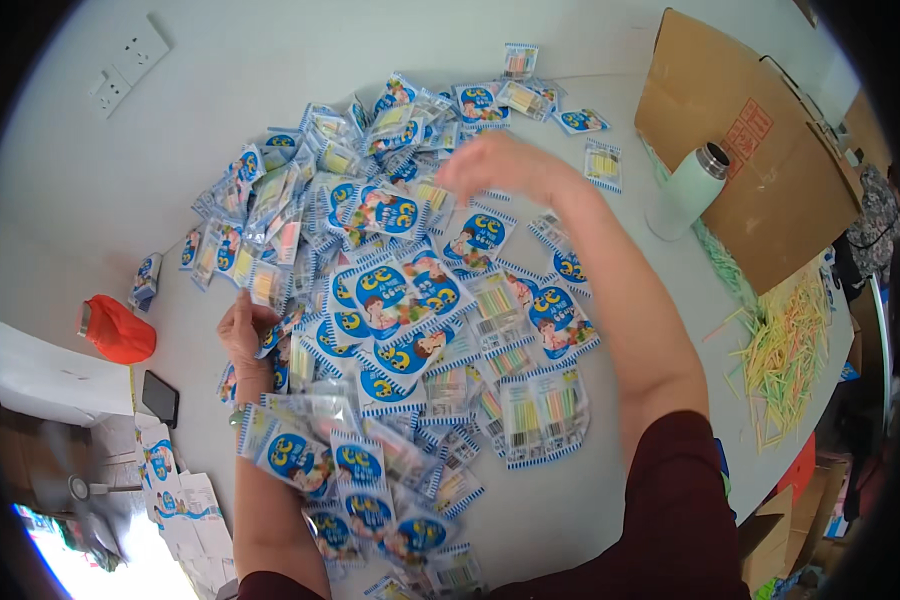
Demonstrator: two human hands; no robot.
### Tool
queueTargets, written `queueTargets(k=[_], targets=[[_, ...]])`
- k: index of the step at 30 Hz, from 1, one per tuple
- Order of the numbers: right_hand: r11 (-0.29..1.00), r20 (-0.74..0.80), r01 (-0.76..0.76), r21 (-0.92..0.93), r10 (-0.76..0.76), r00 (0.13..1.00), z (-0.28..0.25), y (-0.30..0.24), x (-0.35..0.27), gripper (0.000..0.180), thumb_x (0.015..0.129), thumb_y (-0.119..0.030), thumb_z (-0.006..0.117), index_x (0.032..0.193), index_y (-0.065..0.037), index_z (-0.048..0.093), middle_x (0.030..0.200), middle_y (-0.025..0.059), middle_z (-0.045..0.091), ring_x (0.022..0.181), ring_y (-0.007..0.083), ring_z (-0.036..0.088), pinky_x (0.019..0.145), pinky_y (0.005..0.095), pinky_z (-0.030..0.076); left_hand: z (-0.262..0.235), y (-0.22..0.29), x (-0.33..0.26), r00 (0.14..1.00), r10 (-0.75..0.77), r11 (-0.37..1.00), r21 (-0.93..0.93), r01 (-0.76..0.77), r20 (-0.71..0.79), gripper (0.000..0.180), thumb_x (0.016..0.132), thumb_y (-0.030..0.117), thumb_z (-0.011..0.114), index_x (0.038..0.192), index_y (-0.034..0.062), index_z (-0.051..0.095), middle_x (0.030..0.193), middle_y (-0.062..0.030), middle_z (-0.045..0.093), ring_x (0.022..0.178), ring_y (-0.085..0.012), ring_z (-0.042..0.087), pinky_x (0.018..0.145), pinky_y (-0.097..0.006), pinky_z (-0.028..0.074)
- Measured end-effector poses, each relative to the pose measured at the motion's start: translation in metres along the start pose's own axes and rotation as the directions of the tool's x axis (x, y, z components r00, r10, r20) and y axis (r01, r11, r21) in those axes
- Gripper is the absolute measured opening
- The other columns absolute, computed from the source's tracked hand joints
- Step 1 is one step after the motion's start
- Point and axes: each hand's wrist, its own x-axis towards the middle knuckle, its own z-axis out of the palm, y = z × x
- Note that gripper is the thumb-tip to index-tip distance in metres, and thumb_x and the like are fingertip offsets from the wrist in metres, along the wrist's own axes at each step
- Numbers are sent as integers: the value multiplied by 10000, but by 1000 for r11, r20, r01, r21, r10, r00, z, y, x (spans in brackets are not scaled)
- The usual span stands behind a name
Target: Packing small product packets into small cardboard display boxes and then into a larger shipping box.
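A broad heap of small clear sachets with blue-and-white print [380,295] covers the middle of the table, pastel sticks showing inside many. At the heap's left edge my left hand [242,330] is cupped against the sachets, its index finger stretched out by one with yellowish sticks [266,285]; part of the hand's inner side is hidden. Several sachets [300,455] lie over or against my left forearm. My right hand [500,165] is above the far side of the heap, bent downward and smeared by motion, so its fingers and anything in them cannot be made out.
Loose pastel sticks [785,345] are piled at the right, near a cardboard box [750,140] and a pale green bottle [692,190]. At the left are a red container [118,328], a dark phone [160,397] and printed cartons [180,495]. The white table [530,510] has a curved right edge.
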Motion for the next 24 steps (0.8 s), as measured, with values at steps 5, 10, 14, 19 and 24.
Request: queueTargets(k=[5, 10, 14, 19, 24], targets=[[828, -756, -344, -443, -138, 640, -77, 103, 63, 693, 776, -432, 656, 1356, -113, 451, 1404, 118, 419, 1274, 283, 417, 1006, 388, 390, 23, -5, -6, 997, -76, 993, -90, 76, 6, 387, 916, 260, 605, 598, 44, 559, 560, -75, 582, 472, -162, 539, 492, -273, 440], [495, -727, -660, -565, 80, 682, -60, 99, 97, 775, 774, -566, 577, 1443, -272, 316, 1514, 39, 256, 1361, 370, 262, 1073, 490, 311, 17, 0, -10, 995, -100, 991, -91, 98, -20, 375, 924, 239, 594, 608, 42, 552, 575, -79, 579, 511, -172, 559, 516, -288, 461], [567, -523, -454, -687, 47, 851, -50, 95, 87, 631, 780, -547, 555, 1346, -281, 469, 1448, 26, 376, 1315, 365, 348, 1056, 501, 339, 20, -6, -4, 997, -34, 990, -136, 44, 71, 377, 917, 260, 604, 617, 36, 561, 583, -85, 584, 529, -177, 570, 526, -292, 468], [616, -310, -283, -735, 65, 949, 20, 53, 39, 639, 770, -611, 551, 1263, -204, 557, 1412, 65, 404, 1265, 382, 385, 1032, 508, 358, 7, -12, -2, 995, -67, 989, -128, 77, 75, 392, 907, 305, 612, 651, 8, 612, 618, -108, 631, 530, -174, 609, 506, -271, 483], [904, 166, 12, -427, 66, 984, 44, 0, -2, 582, 793, -591, 575, 1154, -138, 635, 1115, 94, 627, 1071, 257, 567, 914, 365, 432, 0, -15, -4, 996, -85, 991, -105, 87, 30, 389, 894, 310, 632, 646, 11, 606, 615, -97, 627, 544, -159, 603, 523, -263, 485]])
